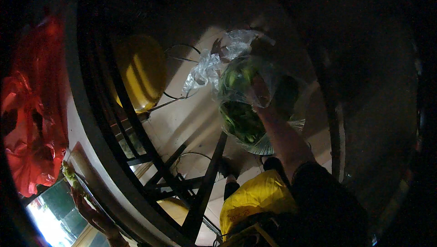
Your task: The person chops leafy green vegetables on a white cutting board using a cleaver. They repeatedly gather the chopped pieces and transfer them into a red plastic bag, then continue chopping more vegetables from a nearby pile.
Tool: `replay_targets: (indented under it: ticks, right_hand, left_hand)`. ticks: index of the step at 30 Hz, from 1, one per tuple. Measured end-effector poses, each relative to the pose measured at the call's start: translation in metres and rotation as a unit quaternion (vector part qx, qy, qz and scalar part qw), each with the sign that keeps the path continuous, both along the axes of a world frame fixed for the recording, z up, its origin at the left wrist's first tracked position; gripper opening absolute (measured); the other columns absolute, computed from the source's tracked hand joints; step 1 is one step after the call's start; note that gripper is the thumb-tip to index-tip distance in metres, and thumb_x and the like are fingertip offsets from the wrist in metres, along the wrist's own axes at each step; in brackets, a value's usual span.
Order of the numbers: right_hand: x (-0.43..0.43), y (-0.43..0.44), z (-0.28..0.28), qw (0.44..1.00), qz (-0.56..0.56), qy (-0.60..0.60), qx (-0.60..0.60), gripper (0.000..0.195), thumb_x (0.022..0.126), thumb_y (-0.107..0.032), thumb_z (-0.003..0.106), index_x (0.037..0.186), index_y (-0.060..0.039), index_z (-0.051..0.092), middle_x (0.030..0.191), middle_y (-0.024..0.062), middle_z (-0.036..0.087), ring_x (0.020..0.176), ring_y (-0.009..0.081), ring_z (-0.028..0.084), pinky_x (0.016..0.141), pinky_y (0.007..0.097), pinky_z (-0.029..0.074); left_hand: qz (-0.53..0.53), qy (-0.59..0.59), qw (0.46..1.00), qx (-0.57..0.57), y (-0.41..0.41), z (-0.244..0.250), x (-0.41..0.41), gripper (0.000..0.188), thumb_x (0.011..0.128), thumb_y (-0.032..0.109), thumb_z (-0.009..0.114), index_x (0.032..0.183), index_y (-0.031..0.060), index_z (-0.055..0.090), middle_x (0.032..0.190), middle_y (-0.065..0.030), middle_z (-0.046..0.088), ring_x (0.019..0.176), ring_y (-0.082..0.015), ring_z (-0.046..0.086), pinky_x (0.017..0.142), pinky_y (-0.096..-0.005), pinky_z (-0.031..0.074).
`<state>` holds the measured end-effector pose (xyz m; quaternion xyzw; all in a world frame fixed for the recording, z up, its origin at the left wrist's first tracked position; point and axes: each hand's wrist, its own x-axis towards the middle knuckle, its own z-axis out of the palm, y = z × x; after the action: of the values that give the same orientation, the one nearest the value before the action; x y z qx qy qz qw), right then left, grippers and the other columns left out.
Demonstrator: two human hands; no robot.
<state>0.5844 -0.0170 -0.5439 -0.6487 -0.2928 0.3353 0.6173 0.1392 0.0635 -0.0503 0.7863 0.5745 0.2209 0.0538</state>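
My right forearm reaches down to a clear plastic bag (235,93) with green leafy vegetables (244,120) in it. Through the film my right hand (260,91) shows blurred among the bag's folds; its fingers cannot be made out. At the lower left, my left hand (87,209) lies along the edge of a tabletop (80,120). Its fingers touch a pale green piece of vegetable (70,175). The dim light hides whether they close around it.
A red plastic bag (34,127) is on the tabletop at far left. Below are a dark metal frame (201,192), a yellow rounded object (141,76) and crumpled clear plastic (205,71) near the tiled floor (184,120). Yellow cloth (256,195) covers my lap. The right side is very dark.
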Motion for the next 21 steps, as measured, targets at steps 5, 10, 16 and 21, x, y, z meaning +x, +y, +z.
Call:
replay_targets:
  ticks: [5, 10, 16, 21]
  right_hand:
    - [-0.062, 0.049, 0.062, 0.754, -0.126, -0.385, -0.516, 0.081, 0.070, -0.042, 0.069, 0.137, -0.0135, 0.032, 0.124, 0.0186, 0.048, 0.108, 0.0332, 0.050, 0.092, 0.0436, 0.042]
    - [-0.056, 0.048, -0.010, 0.792, -0.148, -0.357, -0.473, 0.094, 0.066, -0.048, 0.072, 0.140, -0.0128, 0.026, 0.122, 0.0183, 0.048, 0.103, 0.0353, 0.052, 0.090, 0.0437, 0.043]
    - [-0.032, 0.047, 0.003, 0.867, -0.054, -0.259, -0.423, 0.091, 0.068, -0.047, 0.070, 0.140, -0.0111, 0.026, 0.123, 0.0150, 0.049, 0.103, 0.0331, 0.053, 0.089, 0.0437, 0.044]
    - [0.033, -0.001, 0.027, 0.935, 0.063, -0.127, -0.326, 0.089, 0.071, -0.046, 0.068, 0.140, -0.0098, 0.027, 0.123, 0.0119, 0.050, 0.104, 0.0308, 0.053, 0.088, 0.0433, 0.045]
  left_hand:
    - [-0.008, 0.016, 1.000, 0.004, 0.002, 0.003, 0.005, 0.080, 0.088, 0.066, 0.021, 0.137, 0.0034, 0.029, 0.140, -0.0176, 0.031, 0.131, -0.0322, 0.028, 0.108, -0.0470, 0.019]
    - [-0.009, 0.023, 1.000, 0.004, 0.005, -0.006, 0.008, 0.079, 0.088, 0.065, 0.021, 0.137, 0.0032, 0.030, 0.140, -0.0177, 0.031, 0.131, -0.0325, 0.028, 0.108, -0.0469, 0.019]
    - [-0.021, 0.031, 0.999, 0.006, 0.006, -0.003, 0.012, 0.079, 0.089, 0.065, 0.021, 0.136, 0.0029, 0.031, 0.140, -0.0178, 0.032, 0.131, -0.0328, 0.028, 0.108, -0.0469, 0.020]
    - [-0.039, 0.046, 0.998, 0.002, 0.001, 0.006, 0.011, 0.078, 0.089, 0.064, 0.021, 0.136, 0.0027, 0.031, 0.139, -0.0179, 0.032, 0.131, -0.0331, 0.029, 0.108, -0.0468, 0.020]
